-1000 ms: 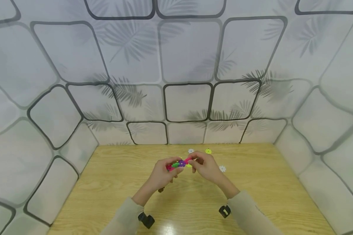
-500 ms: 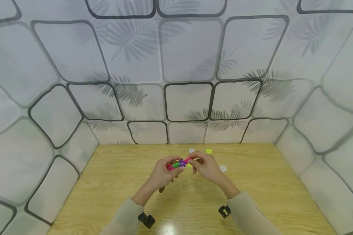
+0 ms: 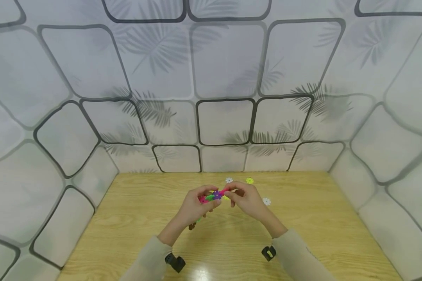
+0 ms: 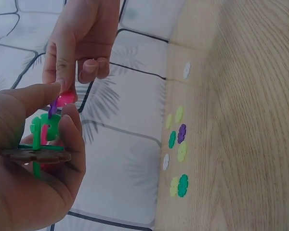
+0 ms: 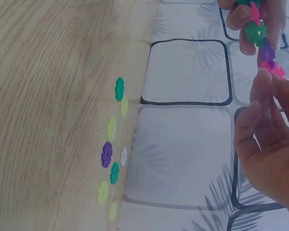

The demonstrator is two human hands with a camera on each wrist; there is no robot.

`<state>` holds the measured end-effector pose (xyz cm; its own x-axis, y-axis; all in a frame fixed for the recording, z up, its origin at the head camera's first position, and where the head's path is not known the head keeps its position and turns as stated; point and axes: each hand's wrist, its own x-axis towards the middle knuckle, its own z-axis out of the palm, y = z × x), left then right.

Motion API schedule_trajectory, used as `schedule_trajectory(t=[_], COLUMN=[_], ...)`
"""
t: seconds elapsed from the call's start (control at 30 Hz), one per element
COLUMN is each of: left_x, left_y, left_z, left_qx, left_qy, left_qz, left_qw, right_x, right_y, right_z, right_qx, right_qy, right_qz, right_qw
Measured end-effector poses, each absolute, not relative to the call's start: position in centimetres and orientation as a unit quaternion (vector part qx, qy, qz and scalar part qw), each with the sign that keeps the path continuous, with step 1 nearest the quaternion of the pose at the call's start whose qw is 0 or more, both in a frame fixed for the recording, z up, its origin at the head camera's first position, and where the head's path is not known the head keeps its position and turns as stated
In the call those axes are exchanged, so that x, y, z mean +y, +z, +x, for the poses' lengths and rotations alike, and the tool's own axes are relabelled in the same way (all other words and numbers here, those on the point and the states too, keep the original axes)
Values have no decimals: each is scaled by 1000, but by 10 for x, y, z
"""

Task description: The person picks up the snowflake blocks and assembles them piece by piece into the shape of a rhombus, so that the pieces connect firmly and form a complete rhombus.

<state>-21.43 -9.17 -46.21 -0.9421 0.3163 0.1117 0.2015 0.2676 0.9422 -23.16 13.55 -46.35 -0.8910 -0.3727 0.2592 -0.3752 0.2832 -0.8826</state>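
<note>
A chain of interlocking flower-shaped plastic discs runs through my left hand (image 3: 195, 205), which grips it between thumb and fingers. Green (image 5: 256, 33), pink and purple (image 3: 217, 195) discs show along it. A brown disc (image 4: 36, 155) hangs at the end below the left palm. At the other end, my right hand (image 3: 247, 201) pinches a pink disc (image 5: 274, 70) between thumb and index finger. That pink disc meets the purple one; how deep the slots are engaged cannot be made out. Part of the chain is hidden by the left fingers.
Loose flower discs lie flat on the wooden table (image 3: 302, 234) beyond the hands, among them a white one (image 3: 266, 201), a yellow one (image 3: 249, 180) and a purple one (image 5: 107, 154). Patterned cloth walls (image 3: 225, 121) enclose the table's back and sides.
Both hands stay nearly in place, still on the chain. The chain's lower end under the left hand has shifted slightly, and a bit of green now shows beside the brown disc.
</note>
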Motion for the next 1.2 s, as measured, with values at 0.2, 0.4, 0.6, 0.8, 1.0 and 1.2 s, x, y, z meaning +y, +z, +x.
schedule_trajectory(t=[0.2,0.4,0.6,0.8,1.0,1.2], left_x=[-92,-92,-92,-93,-94,-93], left_y=[-460,-461,-461,-465,-467,-465], left_z=[-213,-212,-211,-214,-214,-213], left_qx=[794,791,789,797,795,796], left_qy=[582,581,584,573,575,572], left_qz=[167,178,181,181,180,186], left_qw=[58,63,68,67,67,67], right_x=[136,137,142,162,184,203], right_y=[-467,-469,-462,-463,-475,-489], right_z=[-233,-233,-229,-235,-245,-251], right_qx=[-794,-792,-800,-818,-827,-846], right_qy=[550,556,545,536,532,513], right_qz=[258,253,249,207,183,146], right_qw=[0,-9,-22,-12,7,19])
